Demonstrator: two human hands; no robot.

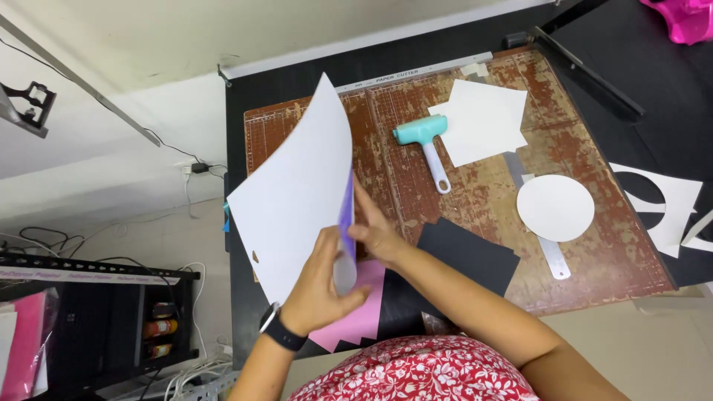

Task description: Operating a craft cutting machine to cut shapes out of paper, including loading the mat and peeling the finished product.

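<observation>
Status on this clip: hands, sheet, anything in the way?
Left hand and right hand both grip white sheet, raised, purple layer at its edge. Pink paper beneath. Nothing blocking.

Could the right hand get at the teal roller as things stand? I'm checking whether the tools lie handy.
Probably yes, once freed: the right hand is pinching the white sheet, but the teal roller lies uncovered on the cutting board, with bare board between.
</observation>
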